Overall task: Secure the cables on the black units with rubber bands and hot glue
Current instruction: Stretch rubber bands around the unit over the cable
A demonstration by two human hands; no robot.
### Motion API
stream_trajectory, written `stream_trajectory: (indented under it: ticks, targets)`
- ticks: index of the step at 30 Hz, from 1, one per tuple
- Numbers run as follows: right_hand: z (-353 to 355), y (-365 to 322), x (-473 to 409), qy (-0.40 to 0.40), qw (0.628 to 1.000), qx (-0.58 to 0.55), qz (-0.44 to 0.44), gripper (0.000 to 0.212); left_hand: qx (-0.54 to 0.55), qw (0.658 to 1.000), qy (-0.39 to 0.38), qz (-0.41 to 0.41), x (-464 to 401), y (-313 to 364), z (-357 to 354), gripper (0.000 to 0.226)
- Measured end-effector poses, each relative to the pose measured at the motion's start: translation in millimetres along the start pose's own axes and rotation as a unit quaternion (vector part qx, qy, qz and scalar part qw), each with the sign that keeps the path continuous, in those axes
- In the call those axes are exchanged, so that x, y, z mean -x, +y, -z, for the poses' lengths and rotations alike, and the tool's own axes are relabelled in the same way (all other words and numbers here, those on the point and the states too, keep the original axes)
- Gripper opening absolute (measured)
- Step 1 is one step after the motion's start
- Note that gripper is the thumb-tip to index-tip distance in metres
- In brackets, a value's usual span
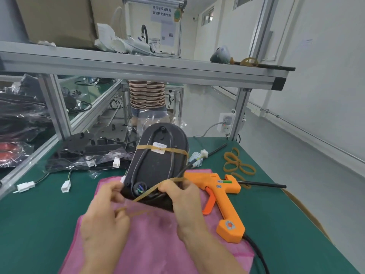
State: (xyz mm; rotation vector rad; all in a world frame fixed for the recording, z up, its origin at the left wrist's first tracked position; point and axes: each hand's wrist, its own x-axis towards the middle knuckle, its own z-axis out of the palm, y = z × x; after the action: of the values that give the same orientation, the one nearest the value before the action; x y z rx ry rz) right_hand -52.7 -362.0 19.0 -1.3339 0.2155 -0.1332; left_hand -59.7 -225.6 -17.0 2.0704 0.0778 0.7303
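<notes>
Both hands worked at the near end of an oval black unit point(158, 165), which stood tilted up off a pink foam sheet point(154, 240) with its far end raised away from the person. The left hand point(104, 220) had its fingers curled, pinching one end of a stretched tan rubber band point(147, 192) and touching the unit's near left corner. The right hand point(183, 200) gripped the near right corner of the unit, its fingers pinching the same band where it ran up over the edge. Between the two hands the band crossed the unit's near end, just over a round opening with coloured wires. Beyond the hands, a second rubber band point(173, 150) already circled the middle of the unit, passing over a white label and the black cable point(147, 153) routed along its face.

Just to the right of the right hand lay an orange hot glue gun point(221, 192) on the green table point(39, 214), partly on the pink sheet. Farther right and beyond it sat loose rubber bands point(237, 163). Beyond the left hand lay more black units in plastic bags point(79, 153), with white connectors point(66, 186) on the mat.
</notes>
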Motion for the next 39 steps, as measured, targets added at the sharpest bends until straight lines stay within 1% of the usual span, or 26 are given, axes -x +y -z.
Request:
stream_trajectory:
  ticks: [2, 4, 6, 7, 8, 9, 10, 12, 13, 15, 17, 20, 22, 23, 24, 25, 27, 28, 29, 30, 31, 33, 34, 35, 37, 39]
  targets:
    - [5, -3, -2, -0.008, 0.999, 0.035, 0.007, 0.022, 0.063, 0.998, -0.027, 0.001, -4, 1, 7, 0.066]
    - [11, -5, -7, -0.013, 0.998, 0.056, 0.010, 0.013, 0.102, 0.993, -0.060, 0.002, -10, 4, 18, 0.070]
    - [17, -8, -10, -0.025, 0.998, 0.062, -0.001, 0.006, 0.076, 0.992, -0.099, -0.029, -15, 2, 28, 0.064]
    - [19, -9, -10, -0.034, 0.997, 0.067, -0.007, 0.004, 0.046, 0.991, -0.114, -0.056, -17, 3, 31, 0.057]
    - [22, -10, -10, -0.043, 0.997, 0.067, -0.011, 0.003, 0.017, 0.988, -0.126, -0.089, -18, 3, 33, 0.043]
    - [25, -11, -10, -0.048, 0.997, 0.060, -0.016, 0.003, -0.022, 0.984, -0.126, -0.120, -18, 4, 34, 0.031]
    - [28, -11, -10, -0.051, 0.998, 0.044, -0.021, 0.003, -0.071, 0.978, -0.114, -0.162, -17, 3, 35, 0.025]
    - [33, -11, -11, -0.055, 0.998, 0.018, -0.026, 0.006, -0.149, 0.952, -0.077, -0.255, -9, -5, 31, 0.023]
    - [35, -11, -11, -0.059, 0.998, 0.014, -0.028, 0.006, -0.161, 0.945, -0.066, -0.277, -3, -11, 28, 0.022]
    - [39, -10, -10, -0.061, 0.998, 0.011, -0.032, 0.007, -0.161, 0.941, -0.052, -0.294, 3, -20, 23, 0.020]
    - [45, -6, -9, -0.059, 0.997, 0.016, -0.037, 0.015, -0.171, 0.936, -0.043, -0.306, 2, -23, 21, 0.022]
    - [53, 2, -8, -0.068, 0.996, 0.030, -0.044, 0.025, -0.188, 0.922, -0.036, -0.337, -7, -16, 24, 0.037]
    - [56, 7, -8, -0.083, 0.994, 0.039, -0.054, 0.035, -0.162, 0.929, -0.042, -0.330, -12, -1, 28, 0.029]
    - [56, 10, -8, -0.091, 0.993, 0.043, -0.059, 0.037, -0.114, 0.947, -0.049, -0.297, -15, 6, 29, 0.025]
    - [55, 11, -8, -0.100, 0.992, 0.043, -0.065, 0.035, -0.044, 0.966, -0.060, -0.246, -19, 13, 28, 0.025]
    - [54, 13, -8, -0.113, 0.990, 0.044, -0.069, 0.033, 0.028, 0.979, -0.074, -0.188, -22, 19, 26, 0.024]
    - [53, 14, -8, -0.129, 0.988, 0.040, -0.070, 0.023, 0.116, 0.981, -0.103, -0.113, -24, 26, 22, 0.025]
    - [52, 13, -9, -0.132, 0.988, 0.034, -0.067, 0.015, 0.138, 0.980, -0.111, -0.087, -25, 26, 20, 0.029]
    - [53, 11, -10, -0.138, 0.988, 0.029, -0.062, 0.013, 0.150, 0.981, -0.110, -0.062, -25, 24, 18, 0.037]
    - [53, 10, -10, -0.147, 0.987, 0.020, -0.060, 0.016, 0.148, 0.982, -0.109, -0.047, -24, 19, 17, 0.042]
    - [54, 10, -11, -0.157, 0.986, 0.005, -0.059, 0.024, 0.129, 0.985, -0.098, -0.051, -21, 13, 17, 0.041]
    - [56, 10, -12, -0.173, 0.983, -0.026, -0.056, 0.037, 0.038, 0.991, -0.064, -0.115, -13, 3, 17, 0.023]
    - [56, 10, -11, -0.176, 0.982, -0.036, -0.055, 0.038, -0.002, 0.988, -0.049, -0.145, -8, -1, 18, 0.010]
    - [55, 11, -11, -0.177, 0.982, -0.043, -0.055, 0.034, -0.028, 0.986, -0.040, -0.162, -5, -6, 18, 0.004]
    - [52, 14, -8, -0.184, 0.980, -0.053, -0.057, 0.027, -0.063, 0.979, -0.031, -0.190, -3, -16, 17, 0.010]
    - [50, 16, -6, -0.198, 0.976, -0.057, -0.064, 0.034, -0.062, 0.981, -0.028, -0.180, -2, -24, 17, 0.006]
